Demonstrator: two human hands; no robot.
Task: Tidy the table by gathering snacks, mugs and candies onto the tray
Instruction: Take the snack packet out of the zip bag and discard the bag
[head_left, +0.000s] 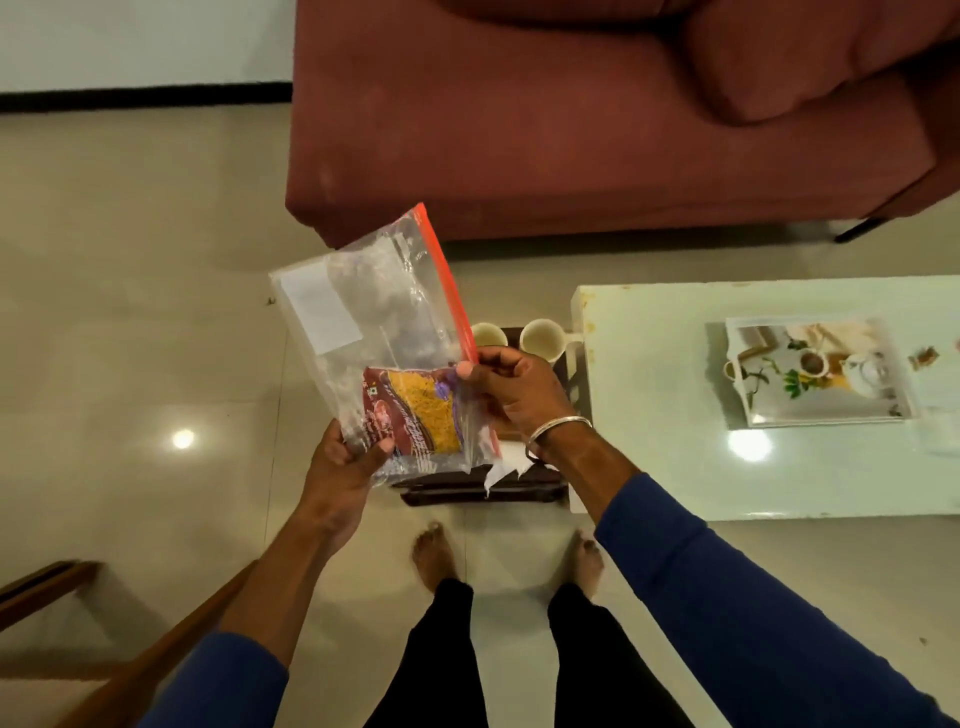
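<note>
I hold a clear zip bag (363, 312) with an orange seal strip in front of me. A maroon and yellow snack packet (415, 415) sits in its lower part. My left hand (348, 462) grips the bag's bottom corner. My right hand (514, 389) pinches the seal edge near the packet. Behind the bag, a dark wooden tray (478, 491) rests low beside the table, with two cream mugs (540, 338) at its far end and torn white paper at its near end. Much of the tray is hidden by the bag and my hands.
A white glossy table (675, 415) stands to the right, bearing a picture-printed tray (810, 374) and a small brown candy (923, 357). A maroon sofa (571, 130) lies beyond. A wooden chair frame (78, 597) is at lower left. My bare feet stand on the tiled floor.
</note>
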